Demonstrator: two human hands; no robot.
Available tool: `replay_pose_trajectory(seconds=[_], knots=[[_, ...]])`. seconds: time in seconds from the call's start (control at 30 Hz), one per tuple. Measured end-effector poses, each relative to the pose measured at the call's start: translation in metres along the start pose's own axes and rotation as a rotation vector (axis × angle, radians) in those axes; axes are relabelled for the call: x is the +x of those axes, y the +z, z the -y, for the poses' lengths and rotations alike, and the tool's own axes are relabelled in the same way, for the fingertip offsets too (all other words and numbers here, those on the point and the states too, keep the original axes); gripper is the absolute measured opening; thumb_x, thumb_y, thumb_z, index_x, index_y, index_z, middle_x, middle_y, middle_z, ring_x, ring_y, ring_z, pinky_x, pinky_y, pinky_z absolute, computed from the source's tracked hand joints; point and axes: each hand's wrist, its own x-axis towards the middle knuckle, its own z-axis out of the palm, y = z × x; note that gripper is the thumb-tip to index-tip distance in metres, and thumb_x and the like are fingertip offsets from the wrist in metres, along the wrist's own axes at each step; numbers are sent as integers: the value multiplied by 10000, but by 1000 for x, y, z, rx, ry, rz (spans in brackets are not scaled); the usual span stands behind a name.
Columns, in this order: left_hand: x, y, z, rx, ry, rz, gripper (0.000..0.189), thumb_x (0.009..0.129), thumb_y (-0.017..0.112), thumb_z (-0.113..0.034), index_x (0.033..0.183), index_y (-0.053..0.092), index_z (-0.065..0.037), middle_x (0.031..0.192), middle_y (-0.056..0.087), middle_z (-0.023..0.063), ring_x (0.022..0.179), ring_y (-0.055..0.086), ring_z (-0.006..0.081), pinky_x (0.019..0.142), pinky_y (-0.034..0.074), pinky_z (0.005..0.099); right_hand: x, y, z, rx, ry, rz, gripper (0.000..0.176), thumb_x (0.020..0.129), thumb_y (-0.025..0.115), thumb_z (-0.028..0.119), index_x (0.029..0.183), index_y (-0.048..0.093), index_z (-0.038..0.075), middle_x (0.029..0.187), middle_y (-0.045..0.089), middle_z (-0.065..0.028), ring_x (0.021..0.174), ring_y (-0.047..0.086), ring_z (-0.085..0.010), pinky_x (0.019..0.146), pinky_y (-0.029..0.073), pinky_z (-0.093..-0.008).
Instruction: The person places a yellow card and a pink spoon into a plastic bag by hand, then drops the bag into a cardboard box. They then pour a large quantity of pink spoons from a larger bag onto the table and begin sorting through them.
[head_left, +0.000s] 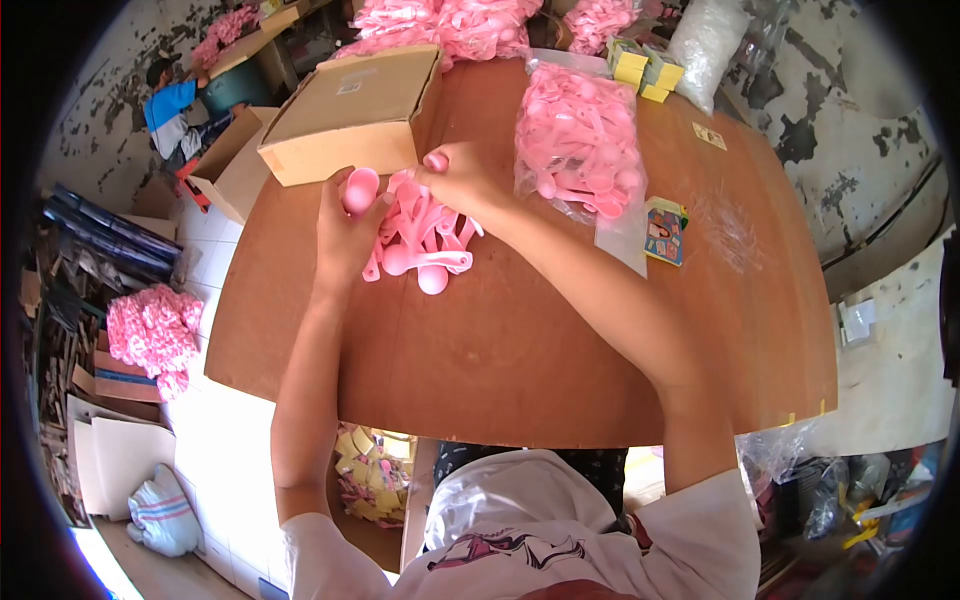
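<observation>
A loose pile of pink plastic scoops (425, 225) lies on the brown table, with round bowls and slotted handles showing. My left hand (342, 232) is closed on one pink scoop, its round bowl (361, 190) standing up between thumb and fingers at the pile's left side. At the far right of the pile my right hand (468, 182) is closed too, with a small rounded pink end (436, 162) showing at its fingers. Most of that piece is hidden by the hand. Behind both hands stands a closed cardboard box (345, 110).
A clear bag of pink scoops (580, 135) lies right of my hands. Near it are a small colourful card pack (665, 232) and yellow stacks (645, 68). More pink bags (450, 25) line the back. Another person (175, 115) sits at far left beside an open carton (230, 165).
</observation>
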Motion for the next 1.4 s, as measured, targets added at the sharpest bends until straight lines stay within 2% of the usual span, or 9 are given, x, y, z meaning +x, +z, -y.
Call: replay_pose_trajectory(seconds=[0.13,0.23,0.37,0.47,0.77,0.87,1.07,1.13,1.4], knots=[[7,0,16,-51,82,57,729,861,733,-122,1442,325,43,1277,547,240,1109,608,253,897,542,345,-12,-3,-12,-222,-437,-299,422,803,770,301,1062,691,-22,915,716,-204,846,710,-311,726,540,-400],[1,11,10,-11,76,76,782,858,722,-99,1480,267,36,1344,501,255,1171,582,302,961,514,370,-42,-31,-15,-230,-552,-217,428,817,760,293,1090,685,-29,985,703,-225,884,702,-344,748,539,-401],[-7,14,5,68,169,38,813,844,737,-109,1488,262,32,1372,481,263,1233,536,350,1018,464,420,-88,-79,-44,-777,-500,-158,186,776,701,120,830,658,-53,834,662,-232,799,668,-379,713,548,-460],[-7,16,5,252,236,68,828,841,745,-145,1492,265,29,1391,463,265,1283,484,375,1054,414,456,-96,-105,-71,-977,-437,-162,107,763,660,58,803,650,-41,868,657,-207,823,670,-360,706,564,-435],[-9,14,-3,240,115,62,765,882,703,-162,1505,282,-15,1411,445,228,1340,433,364,1103,364,470,-64,-157,-102,-1196,-474,-13,366,805,656,41,1168,605,36,1229,615,-163,1120,603,-368,911,520,-446],[-10,14,-4,250,135,84,733,886,692,-144,1494,303,-16,1402,454,217,1327,445,360,1094,378,465,-56,-158,-69,-1162,-208,200,513,727,720,30,1224,596,64,1201,627,-175,1171,574,-361,952,489,-466],[-11,17,1,179,187,97,686,870,706,-152,1446,363,-6,1389,461,241,1295,484,361,1041,434,449,-37,-157,-81,-1270,-115,312,405,704,774,143,1085,665,60,1061,680,-140,1008,664,-324,826,538,-423],[-12,17,-2,222,196,95,642,872,704,-150,1421,405,-4,1409,438,243,1290,490,364,1043,434,445,-30,-150,-113,-1289,-529,10,318,716,776,197,997,682,82,954,691,-116,913,690,-296,745,547,-418],[-14,16,-7,272,293,79,532,893,672,-83,1362,446,29,1375,476,212,1270,510,332,1019,467,445,-46,-149,-120,-1421,-619,-158,159,712,715,192,850,693,118,818,707,-51,753,702,-181,570,535,-356]])
